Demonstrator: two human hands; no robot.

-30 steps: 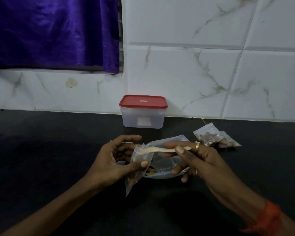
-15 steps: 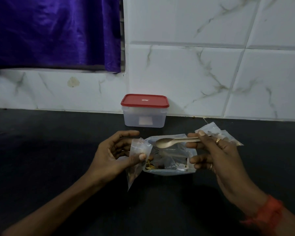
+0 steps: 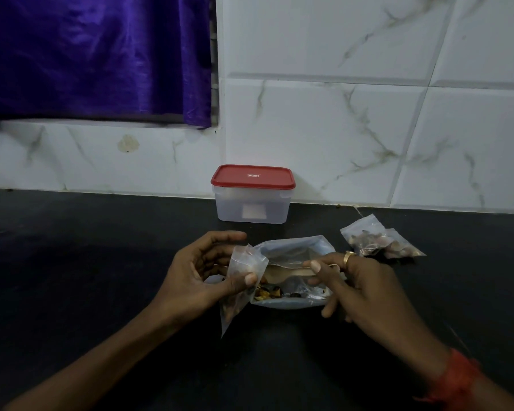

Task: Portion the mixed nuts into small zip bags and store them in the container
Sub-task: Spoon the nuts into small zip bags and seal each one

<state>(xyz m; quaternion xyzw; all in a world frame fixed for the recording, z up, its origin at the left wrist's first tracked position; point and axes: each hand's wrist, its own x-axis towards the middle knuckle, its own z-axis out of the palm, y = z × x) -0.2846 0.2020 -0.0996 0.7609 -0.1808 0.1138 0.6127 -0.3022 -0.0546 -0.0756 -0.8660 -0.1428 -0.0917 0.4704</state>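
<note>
Since half a second ago the right hand [image 3: 365, 286] has dropped and drawn in toward the left hand [image 3: 199, 280], lowering the spoon [image 3: 288, 271] from above the large bag [image 3: 294, 253] to the side of the small zip bag [image 3: 244, 280]. A red band [image 3: 454, 378] circles the right wrist. The left hand pinches the small zip bag between thumb and curled fingers, its lower corner hanging toward the dark counter [image 3: 86, 262]. The right hand, wearing a ring [image 3: 348, 256], grips the spoon handle, bowl pointing left; whether the bowl is inside the small bag cannot be told. Behind them lies the large bag, with mixed nuts [image 3: 267, 292] at its near edge. Farther right, filled bags [image 3: 380, 241] lie on the counter, apart from the hands. Against the tiled wall [image 3: 339, 129] stands the container [image 3: 251, 203], its red lid [image 3: 252, 175] on. A purple curtain [image 3: 95, 54] hangs upper left.
</note>
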